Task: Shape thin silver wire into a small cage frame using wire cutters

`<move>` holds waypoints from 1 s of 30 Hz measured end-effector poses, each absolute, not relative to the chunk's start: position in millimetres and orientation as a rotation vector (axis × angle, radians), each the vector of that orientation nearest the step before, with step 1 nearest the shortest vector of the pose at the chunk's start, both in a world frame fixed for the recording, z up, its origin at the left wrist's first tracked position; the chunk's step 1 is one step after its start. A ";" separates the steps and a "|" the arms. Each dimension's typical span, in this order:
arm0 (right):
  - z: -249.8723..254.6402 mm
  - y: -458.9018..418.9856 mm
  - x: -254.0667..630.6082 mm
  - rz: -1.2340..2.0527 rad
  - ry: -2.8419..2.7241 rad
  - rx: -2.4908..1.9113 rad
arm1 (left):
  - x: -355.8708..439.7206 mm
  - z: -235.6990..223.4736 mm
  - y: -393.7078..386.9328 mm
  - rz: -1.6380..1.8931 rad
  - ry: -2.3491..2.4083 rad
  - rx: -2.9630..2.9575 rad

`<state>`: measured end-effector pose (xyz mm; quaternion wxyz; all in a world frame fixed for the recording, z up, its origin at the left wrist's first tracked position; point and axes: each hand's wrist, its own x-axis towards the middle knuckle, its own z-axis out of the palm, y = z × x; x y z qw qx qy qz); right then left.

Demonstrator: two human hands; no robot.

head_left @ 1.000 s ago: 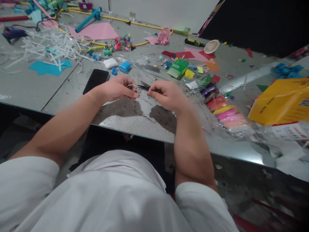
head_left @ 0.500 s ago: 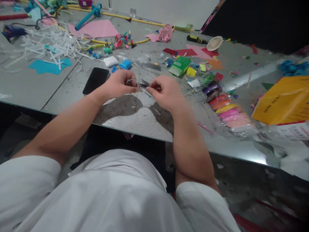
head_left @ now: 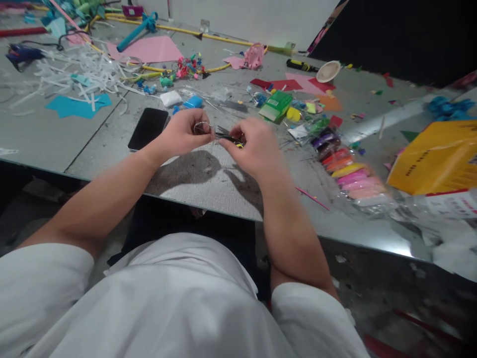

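My left hand (head_left: 186, 130) pinches a thin, silvery wire loop (head_left: 200, 124) between thumb and fingers. In my right hand (head_left: 251, 144) is a pair of dark pliers (head_left: 225, 136) with a bit of yellow at the handle; the fingers cover most of it. The jaws point left and reach the wire by my left fingertips; whether they grip it I cannot tell. Just left of my left hand lies a black phone (head_left: 148, 129). A blue packet (head_left: 193, 102) and a white packet (head_left: 171, 98) lie beyond that hand.
Right of my right hand are a green box (head_left: 276, 105) and a row of coloured clay packs (head_left: 348, 171). A yellow bag (head_left: 436, 156) lies farther right. White paper strips (head_left: 89, 69) cover the back left. A pink stick (head_left: 312, 198) lies near the front edge.
My right hand has shifted slightly left and now wraps more fully round the pliers, with yellow showing at the handle. My left hand keeps the wire loop in nearly the same place.
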<state>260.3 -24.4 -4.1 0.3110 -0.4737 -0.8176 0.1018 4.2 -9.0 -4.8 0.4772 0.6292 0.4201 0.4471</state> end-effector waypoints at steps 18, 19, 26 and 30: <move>-44.1 -20.7 232.4 -0.312 -1.988 -0.986 | 8.3 -17.9 0.0 1.233 1.102 1.605; -47.4 -20.4 231.0 -0.367 -1.984 -0.990 | 8.4 -19.6 0.6 1.237 1.113 1.612; -47.2 -30.3 221.4 -0.455 -1.915 -1.111 | 8.8 -18.0 -2.3 1.239 1.148 1.631; -34.8 -22.9 232.2 0.058 -1.783 -1.123 | 5.4 -12.5 -3.0 1.210 1.168 1.667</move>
